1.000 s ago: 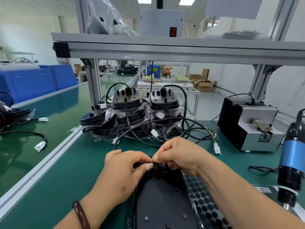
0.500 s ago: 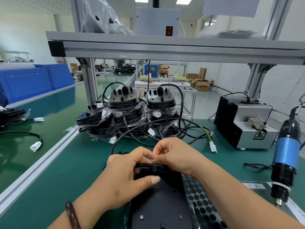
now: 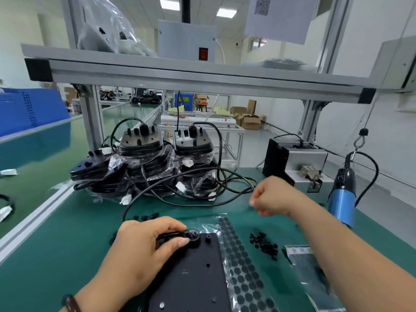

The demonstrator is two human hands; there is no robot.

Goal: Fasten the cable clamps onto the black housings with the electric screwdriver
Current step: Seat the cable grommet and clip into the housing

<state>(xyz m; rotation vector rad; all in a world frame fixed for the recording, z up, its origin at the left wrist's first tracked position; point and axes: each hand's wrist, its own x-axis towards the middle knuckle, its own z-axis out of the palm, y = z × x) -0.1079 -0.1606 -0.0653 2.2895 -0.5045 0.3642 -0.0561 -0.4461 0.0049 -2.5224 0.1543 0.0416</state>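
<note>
A flat black housing (image 3: 193,280) lies on the green mat right in front of me. My left hand (image 3: 146,248) rests on its top left corner, and thumb and fingers pinch the black cable with its clamp (image 3: 191,234) against the housing. From there the cable (image 3: 157,190) loops back toward the stacks. My right hand (image 3: 272,197) hangs in the air to the right, blurred, fingers curled into a fist with nothing seen in it. The blue electric screwdriver (image 3: 342,201) dangles from a hook just right of that hand.
Stacks of bagged black housings (image 3: 144,163) with tangled cables stand behind. A grey screw feeder (image 3: 299,161) sits at back right. Small black parts (image 3: 264,244), a sheet of round black pads (image 3: 243,271) and a plastic bag (image 3: 308,266) lie right of the housing. An aluminium shelf (image 3: 191,75) spans overhead.
My right hand has left the clamp and swung up and right toward the screwdriver. My left hand stays on the cable at the housing. The view has tilted up.
</note>
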